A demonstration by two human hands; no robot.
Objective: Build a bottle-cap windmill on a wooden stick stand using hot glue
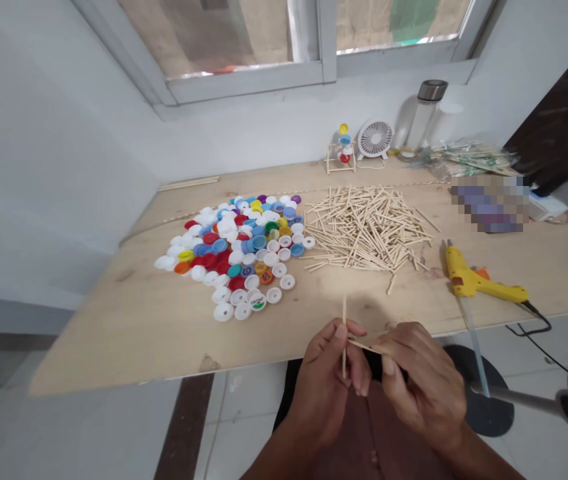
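Pinched upright between the thumb and fingers of my left hand (331,360) is a thin wooden stick (345,310). My right hand (421,380) grips a second wooden stick (361,345), which lies crosswise with its tip at the first one, close to my left fingers. Whether the two sticks are joined I cannot tell. Both hands are just off the table's front edge, above my lap. Beyond them lies a big heap of short wooden sticks (371,227), with a spread of colourful bottle caps (244,247) to its left.
A yellow glue gun (487,287) lies at the right, its clear glue stick (474,347) sticking out over the edge. At the back stand a small stick-and-cap model (341,157), a white fan (375,140), a glass bottle (421,120) and bagged sticks (469,159).
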